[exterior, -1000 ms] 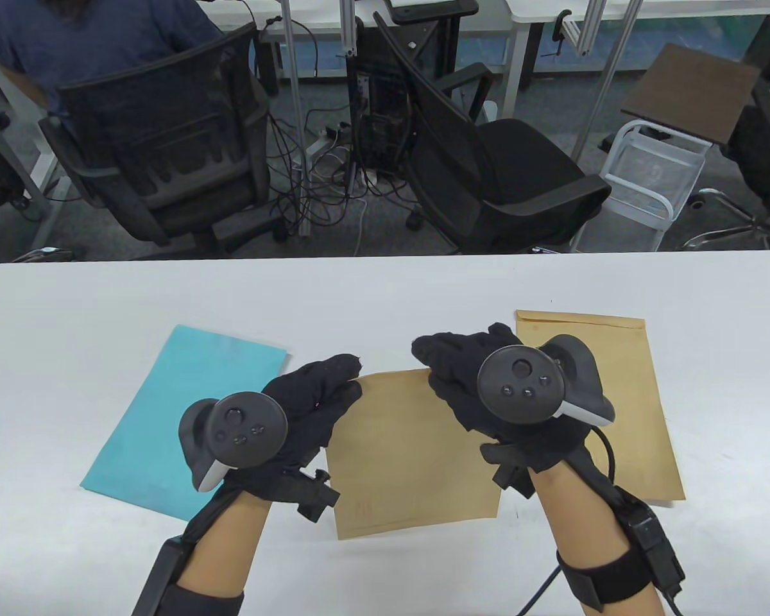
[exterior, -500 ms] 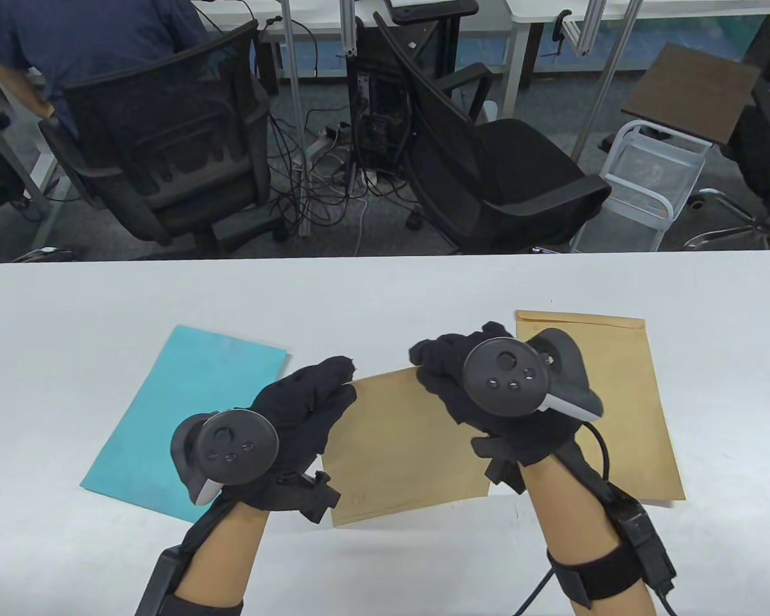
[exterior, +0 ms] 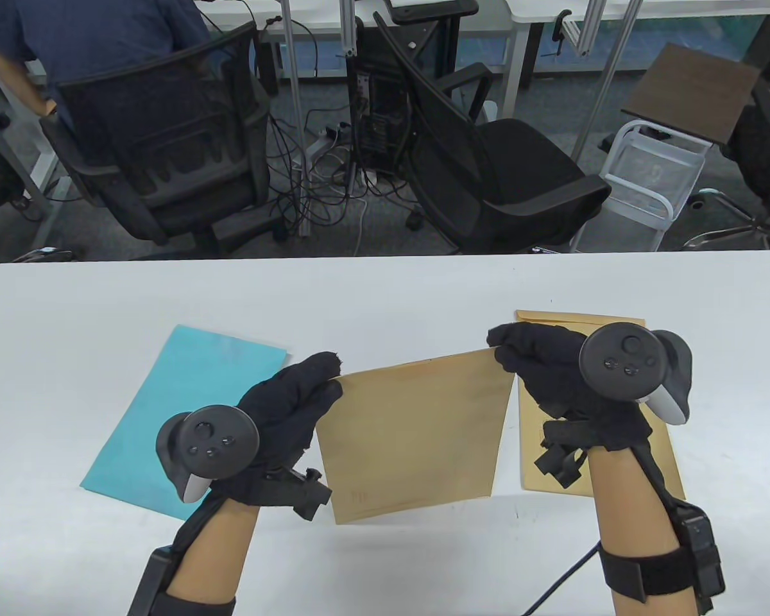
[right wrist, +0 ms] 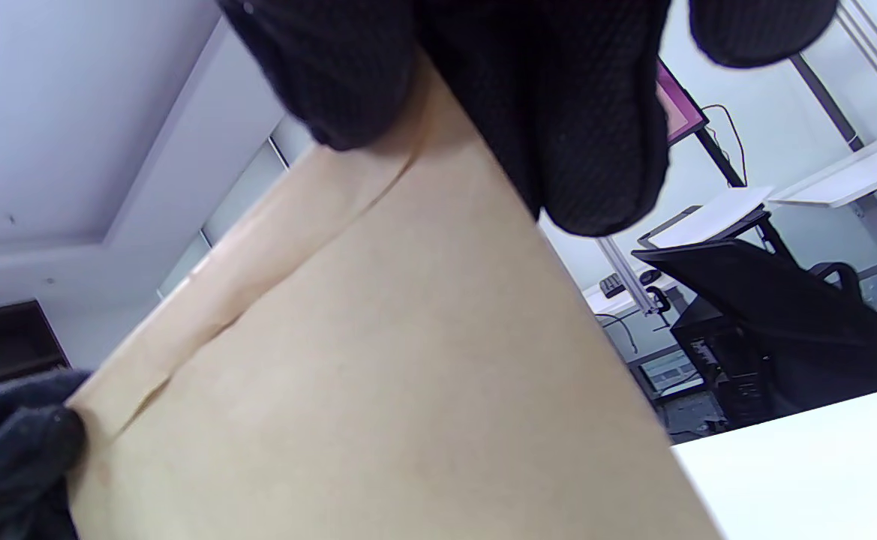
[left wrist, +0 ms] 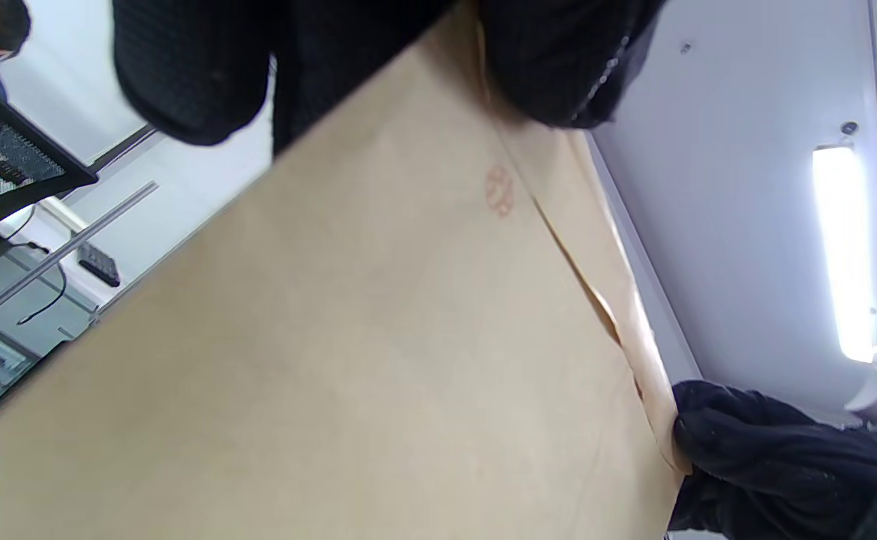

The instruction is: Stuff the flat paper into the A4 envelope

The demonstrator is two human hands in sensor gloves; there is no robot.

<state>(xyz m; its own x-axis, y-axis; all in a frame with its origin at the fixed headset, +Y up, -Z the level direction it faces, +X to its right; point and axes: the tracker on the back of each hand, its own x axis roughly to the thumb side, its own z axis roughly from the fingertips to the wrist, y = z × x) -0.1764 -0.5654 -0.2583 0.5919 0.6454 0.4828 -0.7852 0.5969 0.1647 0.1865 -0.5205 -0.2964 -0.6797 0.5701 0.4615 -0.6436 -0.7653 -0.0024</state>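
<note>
In the table view, your left hand [exterior: 282, 410] pinches the far left corner of a brown envelope [exterior: 417, 436], and your right hand [exterior: 552, 378] pinches its far right corner. Both grips are closed tight on the paper edge, fingers curled over it. The envelope hangs between your hands, lifted off the white counter [exterior: 385, 289], its near edge lowest and casting a shadow on the counter below. A flat teal sheet of paper [exterior: 167, 410] lies on the counter to the left, partly under your left wrist. A second brown envelope [exterior: 616, 321] lies flat on the right, mostly hidden behind your right hand and forearm. Beyond the counter's far edge stand two black office chairs [exterior: 167, 147], and a person in a blue shirt [exterior: 96, 32] sits at far left.

In the left wrist view, your left-hand fingers [left wrist: 551, 60] clamp the envelope's [left wrist: 333, 360] corner at the top of the frame. The envelope's open flap seam runs down its right side toward your right hand's [left wrist: 768, 457] fingers at the other corner. A ceiling light [left wrist: 843, 247] glows at the right.

In the right wrist view, your right-hand fingers [right wrist: 581, 112] grip the envelope [right wrist: 378, 390] from above, with the flap seam running toward your left hand [right wrist: 10, 450] at lower left. A strip of counter [right wrist: 821, 465] shows at lower right.
</note>
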